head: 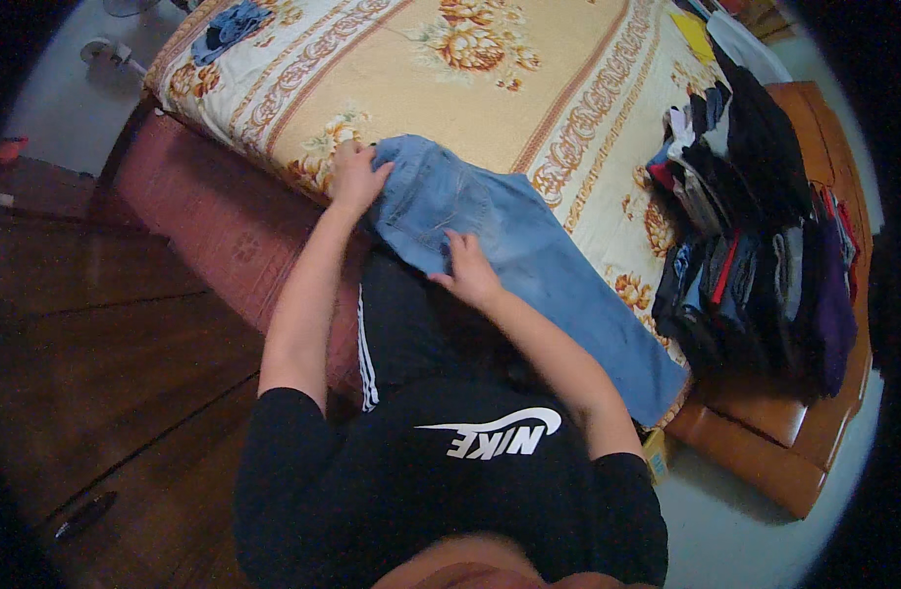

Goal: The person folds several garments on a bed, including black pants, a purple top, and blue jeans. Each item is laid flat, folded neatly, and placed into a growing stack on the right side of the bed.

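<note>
A pair of blue denim jeans, doubled lengthwise, lies along the near edge of a bed, legs stretching to the lower right. At the waist end, my left hand grips the waistband corner, its thumb on the denim. My right hand rests on the seat of the jeans beside a back pocket, thumb spread from the fingers near the lower edge of the cloth. Beneath the jeans is a floral bedspread in cream and brown.
Stacks of folded clothes stand at the right by a wooden bed end. A crumpled denim garment lies on the far left bed corner. Reddish fabric covers the bed's side. Dark wooden panels are at the left.
</note>
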Demonstrator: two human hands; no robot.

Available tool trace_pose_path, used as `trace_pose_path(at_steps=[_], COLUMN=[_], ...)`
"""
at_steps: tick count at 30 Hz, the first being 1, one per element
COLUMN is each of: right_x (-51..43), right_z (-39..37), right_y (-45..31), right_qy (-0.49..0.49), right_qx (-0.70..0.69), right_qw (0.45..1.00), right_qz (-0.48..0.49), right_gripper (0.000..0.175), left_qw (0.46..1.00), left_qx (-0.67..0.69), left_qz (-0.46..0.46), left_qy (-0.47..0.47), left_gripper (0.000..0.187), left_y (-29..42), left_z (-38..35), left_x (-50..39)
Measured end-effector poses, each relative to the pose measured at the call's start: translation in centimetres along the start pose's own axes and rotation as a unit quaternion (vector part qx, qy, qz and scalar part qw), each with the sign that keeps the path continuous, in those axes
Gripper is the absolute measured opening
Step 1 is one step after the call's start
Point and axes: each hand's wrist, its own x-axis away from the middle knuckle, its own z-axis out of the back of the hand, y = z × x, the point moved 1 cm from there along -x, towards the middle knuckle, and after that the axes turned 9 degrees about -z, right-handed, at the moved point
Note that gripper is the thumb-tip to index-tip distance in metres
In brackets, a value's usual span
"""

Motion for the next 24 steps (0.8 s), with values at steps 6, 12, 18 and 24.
trace_pose_path(at_steps=[6, 12, 18, 24], right_x=[-5.9, -8.6, -8.2, -6.9], right_z=[-2.0, 3.8, 5.5, 4.0], right_y=[-7.0, -3.4, -2.2, -7.0], right_qy=[0.309, 0.257, 0.189, 0.088], right_qx=[-0.072, -0.232, -0.257, 0.032], right_qw=[0.948, 0.934, 0.946, 0.99], right_qz=[-0.021, -0.092, -0.05, -0.105], right_gripper=[0.078, 0.041, 0.025, 0.025], left_qw=[0.759, 0.812, 0.815, 0.466], left_qx=[0.623, 0.506, 0.515, 0.774], left_qz=[0.179, 0.284, 0.211, 0.423], left_qy=[-0.066, -0.06, -0.164, -0.069], left_gripper=[0.025, 0.021, 0.026, 0.029], left_y=[6.3, 0.8, 2.6, 1.5], left_z=[2.7, 0.9, -4.0, -5.8], left_x=[-1.1, 3.1, 2.1, -0.6])
